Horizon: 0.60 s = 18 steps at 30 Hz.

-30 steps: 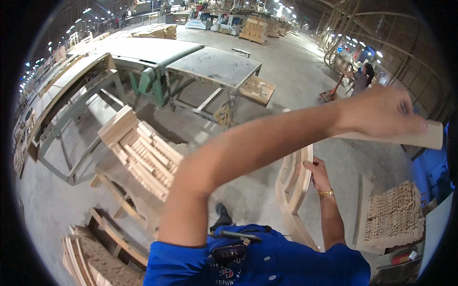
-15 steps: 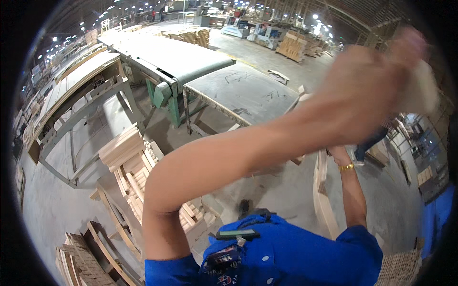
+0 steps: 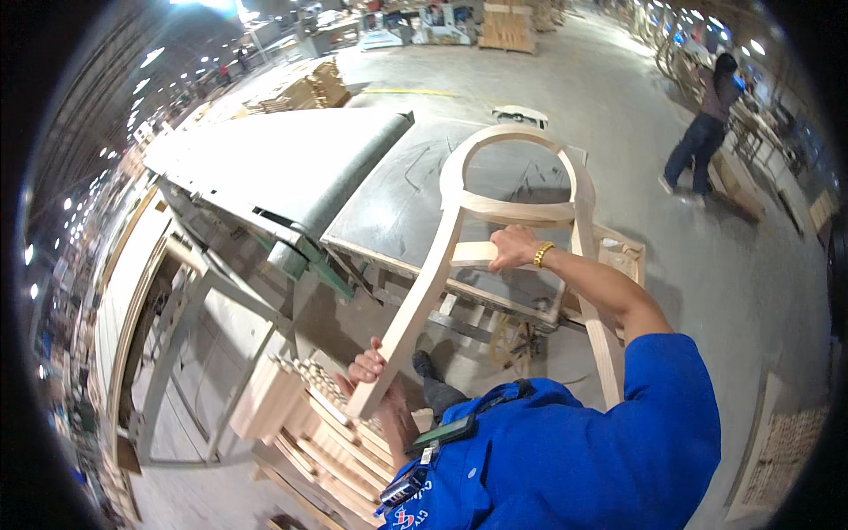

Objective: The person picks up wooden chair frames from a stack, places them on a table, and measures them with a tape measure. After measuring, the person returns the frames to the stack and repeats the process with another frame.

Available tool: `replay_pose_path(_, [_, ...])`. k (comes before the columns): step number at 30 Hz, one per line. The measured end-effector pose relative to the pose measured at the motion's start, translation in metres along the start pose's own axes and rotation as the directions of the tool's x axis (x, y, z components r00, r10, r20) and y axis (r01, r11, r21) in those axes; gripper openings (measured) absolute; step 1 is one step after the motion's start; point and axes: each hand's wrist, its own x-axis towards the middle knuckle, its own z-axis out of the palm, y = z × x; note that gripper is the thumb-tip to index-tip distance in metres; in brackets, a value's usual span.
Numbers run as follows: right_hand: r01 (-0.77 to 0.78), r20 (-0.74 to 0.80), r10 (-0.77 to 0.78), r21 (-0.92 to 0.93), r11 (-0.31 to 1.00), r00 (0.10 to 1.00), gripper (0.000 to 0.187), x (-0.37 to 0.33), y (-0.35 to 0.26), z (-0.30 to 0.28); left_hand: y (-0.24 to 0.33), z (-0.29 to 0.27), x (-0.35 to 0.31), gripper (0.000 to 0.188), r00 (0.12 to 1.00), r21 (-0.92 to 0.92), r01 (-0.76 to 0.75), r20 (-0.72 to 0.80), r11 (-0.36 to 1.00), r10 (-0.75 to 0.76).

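Observation:
A pale, unpainted wooden chair back frame (image 3: 422, 291), with a rounded hoop at its far end and two long legs, is tilted in front of me. My left hand (image 3: 367, 364) is wrapped round the lower end of its left leg. My right hand (image 3: 514, 247), with a gold band on the wrist, grips the cross rail (image 3: 473, 254) between the legs. The hoop lies over a grey-topped table (image 3: 397, 199); whether it touches the top I cannot tell. Beside my left hand is a stack of wooden parts (image 3: 309, 433).
A conveyor belt (image 3: 283, 150) meets the table's left side. Left of it stands a metal-framed bench (image 3: 190, 353). A wooden crate (image 3: 623, 256) is by the table's right edge. Another person (image 3: 707, 124) walks at the far right. More wooden parts (image 3: 786, 450) lie at lower right.
My left arm has swung back from the upper right to the lower left, and that hand now holds the frame's leg. The chair back frame has come up in front of me; my view has turned.

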Motion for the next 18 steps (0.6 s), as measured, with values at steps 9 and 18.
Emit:
replay_pose_path(9, [-0.062, 0.055, 0.056, 0.113, 0.992, 0.997, 0.054, 0.199, -0.023, 0.065, -0.017, -0.156, 0.132, 0.048, 0.849, 0.109, 0.503, -0.249, 0.857, -0.466])
replay_pose_path(18, [-0.294, -0.408, 0.425, 0.347, 0.891, 0.808, 0.047, 0.276, 0.03, 0.065, -0.089, -0.206, 0.272, 0.063, 0.227, 0.847, 0.353, -0.49, -0.398, -0.841])
